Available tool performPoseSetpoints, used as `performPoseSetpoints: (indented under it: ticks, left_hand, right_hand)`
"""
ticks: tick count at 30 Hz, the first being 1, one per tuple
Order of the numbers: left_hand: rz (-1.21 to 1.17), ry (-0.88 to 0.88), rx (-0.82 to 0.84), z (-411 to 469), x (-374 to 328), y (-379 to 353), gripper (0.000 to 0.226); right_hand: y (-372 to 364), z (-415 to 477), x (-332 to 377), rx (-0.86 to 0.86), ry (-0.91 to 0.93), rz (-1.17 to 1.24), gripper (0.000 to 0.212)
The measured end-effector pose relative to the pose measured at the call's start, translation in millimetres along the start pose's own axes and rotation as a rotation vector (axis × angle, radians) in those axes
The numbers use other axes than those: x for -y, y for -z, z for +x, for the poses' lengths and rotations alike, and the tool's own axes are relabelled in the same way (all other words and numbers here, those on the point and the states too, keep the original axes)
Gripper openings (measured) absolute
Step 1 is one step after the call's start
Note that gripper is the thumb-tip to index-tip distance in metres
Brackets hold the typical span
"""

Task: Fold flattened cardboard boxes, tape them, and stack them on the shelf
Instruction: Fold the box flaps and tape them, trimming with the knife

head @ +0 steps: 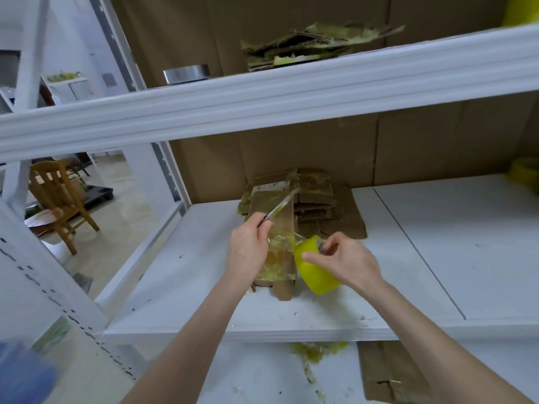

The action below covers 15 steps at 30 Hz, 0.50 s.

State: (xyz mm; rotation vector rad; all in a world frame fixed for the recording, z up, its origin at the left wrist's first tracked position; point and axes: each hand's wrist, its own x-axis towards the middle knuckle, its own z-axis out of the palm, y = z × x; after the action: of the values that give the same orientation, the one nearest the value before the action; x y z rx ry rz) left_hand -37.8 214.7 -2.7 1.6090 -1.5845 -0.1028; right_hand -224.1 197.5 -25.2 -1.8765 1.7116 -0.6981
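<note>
Tape roll (313,275) pinched in right hand (347,259), thin tool (278,208) gripped in left hand (248,249), both at cardboard box (284,220).

I find no legible writing: the white label (271,186) on the flattened cardboard stack (318,199) at the back of the shelf (437,258) bears print too blurred to read, as does the grey notice (108,80) far left.

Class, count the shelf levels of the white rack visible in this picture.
3. The top shelf carries torn cardboard; the middle shelf bears the cardboard box; the bottom shelf holds tape scraps. More levels may lie outside the frame.
</note>
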Motion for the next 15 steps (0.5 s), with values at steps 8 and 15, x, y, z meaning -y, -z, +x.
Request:
performPoseSetpoints:
  ticks: [8,15]
  left_hand:
    - [0.342,0.015,-0.089,-15.5,-26.2,-18.4,0.02]
    - [0.39,-0.042,-0.191,-17.9,-11.6,-28.8,0.01]
  right_hand:
    - [-12.4,1.1,-13.0,0.117,0.218,0.092,0.046]
    - [23.6,9.8,-14.5,-0.049,0.257,-0.144,0.037]
